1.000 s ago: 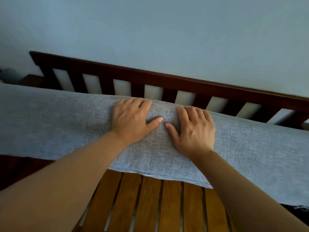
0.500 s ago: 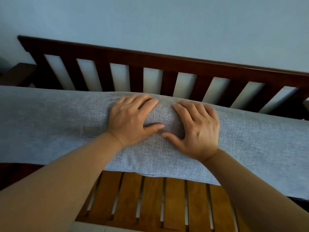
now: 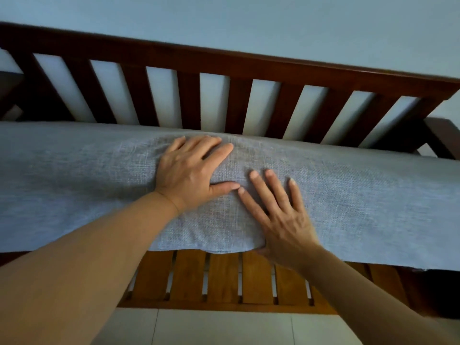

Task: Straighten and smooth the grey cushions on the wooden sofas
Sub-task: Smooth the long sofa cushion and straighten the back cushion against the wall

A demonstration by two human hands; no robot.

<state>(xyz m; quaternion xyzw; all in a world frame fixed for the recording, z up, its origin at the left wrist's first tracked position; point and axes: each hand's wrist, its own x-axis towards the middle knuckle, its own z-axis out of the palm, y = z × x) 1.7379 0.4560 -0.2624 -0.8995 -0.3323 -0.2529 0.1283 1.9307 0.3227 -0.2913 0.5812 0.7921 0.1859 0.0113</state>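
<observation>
Right hand (image 3: 281, 220) lower on grey cushion (image 3: 373, 200) now

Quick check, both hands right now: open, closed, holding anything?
Left hand: open, flat on the grey cushion.
Right hand: open, fingers straight on the cushion.

We are looking at a home living room, a dark wooden sofa (image 3: 249, 68) with a slatted back standing against a plain pale wall (image 3: 249, 18), a long grey cushion (image 3: 74, 185) lying across its slat seat, pale floor tiles (image 3: 224, 327) showing below.
</observation>
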